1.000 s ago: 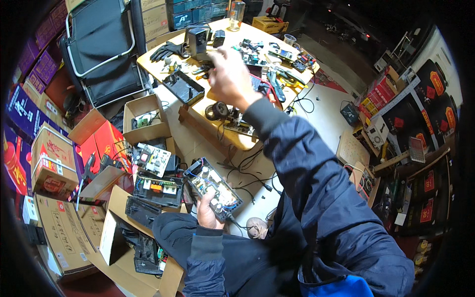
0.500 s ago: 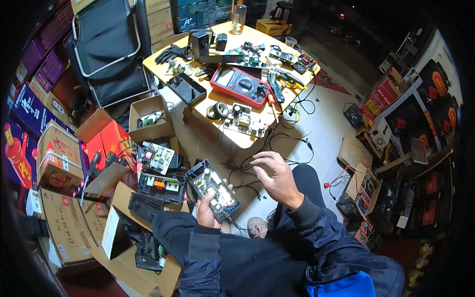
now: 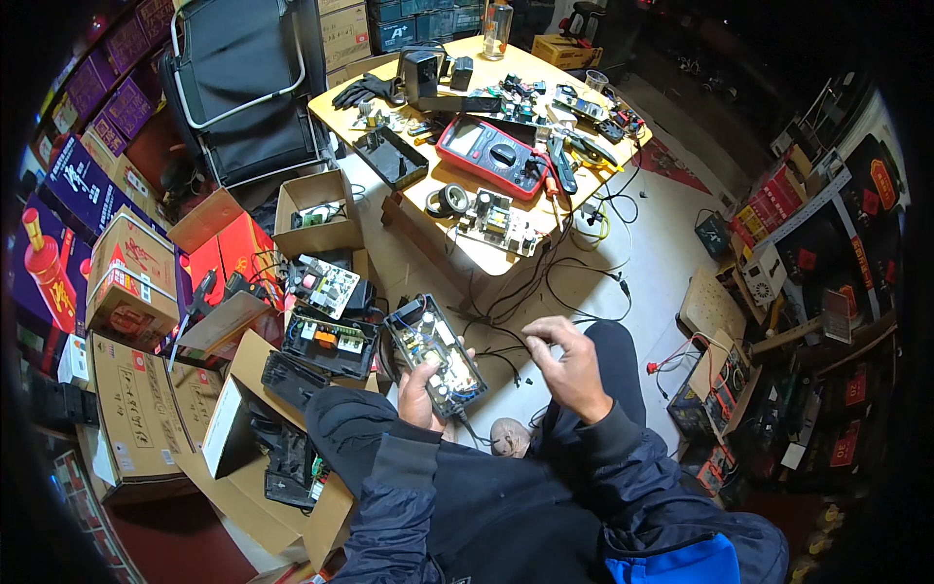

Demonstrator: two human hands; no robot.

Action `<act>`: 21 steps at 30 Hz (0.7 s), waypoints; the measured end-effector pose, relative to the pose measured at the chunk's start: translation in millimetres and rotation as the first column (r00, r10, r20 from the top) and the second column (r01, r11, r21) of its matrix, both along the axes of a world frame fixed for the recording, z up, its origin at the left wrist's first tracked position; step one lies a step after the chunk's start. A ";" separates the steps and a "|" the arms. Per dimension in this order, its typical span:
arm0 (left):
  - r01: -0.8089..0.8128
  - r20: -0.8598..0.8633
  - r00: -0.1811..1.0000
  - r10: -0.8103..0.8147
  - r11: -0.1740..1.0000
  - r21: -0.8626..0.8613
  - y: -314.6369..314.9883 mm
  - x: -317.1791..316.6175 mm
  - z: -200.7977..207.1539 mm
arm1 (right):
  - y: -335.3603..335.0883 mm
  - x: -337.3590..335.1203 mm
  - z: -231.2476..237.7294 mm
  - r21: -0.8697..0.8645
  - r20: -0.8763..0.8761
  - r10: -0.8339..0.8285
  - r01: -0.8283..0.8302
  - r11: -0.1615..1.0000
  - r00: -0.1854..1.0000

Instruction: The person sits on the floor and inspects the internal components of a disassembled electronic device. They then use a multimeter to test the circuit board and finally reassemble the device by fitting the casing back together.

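My left hand (image 3: 420,399) is closed around an open black case with a circuit board (image 3: 435,356) inside, held tilted above my lap. My thumb presses on the near side of the board, and fingertips show at its far right edge. A dark cable runs out from the case's lower end. To the right, apart from the case, my right hand (image 3: 572,370) hovers over my knee. Its fingers are loosely bent, the thumb is a little away from them, and nothing shows between them.
Ahead, a wooden table (image 3: 375,206) carries a red multimeter (image 3: 491,156), a bare circuit board (image 3: 499,223), a tape roll (image 3: 448,200), pliers and a black glove (image 3: 366,91). Opened cartons (image 3: 255,496) with electronic parts stand at my left. Cables (image 3: 545,282) trail on the floor.
The view has shifted slightly, so most things appear farther right. My right hand's fingers have bent inward a little. My left hand keeps hold of the case.
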State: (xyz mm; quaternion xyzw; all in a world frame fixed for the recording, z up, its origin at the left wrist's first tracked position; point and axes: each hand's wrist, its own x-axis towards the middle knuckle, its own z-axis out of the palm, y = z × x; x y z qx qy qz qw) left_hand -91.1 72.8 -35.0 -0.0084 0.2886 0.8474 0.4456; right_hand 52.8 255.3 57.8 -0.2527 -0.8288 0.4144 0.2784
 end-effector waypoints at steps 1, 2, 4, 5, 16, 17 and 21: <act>0.000 0.000 1.000 0.000 1.000 0.002 0.4 0.2 0.2 | 5.3 -2.0 7.3 -0.079 -0.039 -0.016 0.013 0.997 0.999; -0.003 -0.008 1.000 0.003 1.000 0.001 1.1 -0.3 0.6 | 16.1 -6.9 16.0 0.055 -0.063 -0.003 0.007 0.998 0.998; 0.001 -0.006 1.000 -0.001 1.000 0.006 2.4 -0.8 1.9 | 40.5 -23.9 33.7 0.083 -0.162 -0.030 0.044 0.996 0.986; -0.004 -0.017 1.000 0.004 1.000 0.004 2.8 -0.5 2.8 | 58.6 -37.3 42.9 0.107 -0.182 -0.039 0.059 0.992 0.983; -0.016 0.042 0.999 0.015 0.999 0.042 14.3 -7.1 9.3 | 310.6 -254.1 68.4 0.504 0.524 -0.139 -0.175 0.846 0.840; -0.021 0.032 0.999 0.019 0.999 0.037 14.6 -8.3 9.1 | 320.0 -262.9 62.1 0.487 0.563 -0.095 -0.237 0.841 0.821; -0.041 0.017 0.999 0.040 0.997 0.062 16.3 -11.0 7.1 | 335.1 -272.8 45.6 0.624 0.384 -0.195 -0.097 0.776 0.903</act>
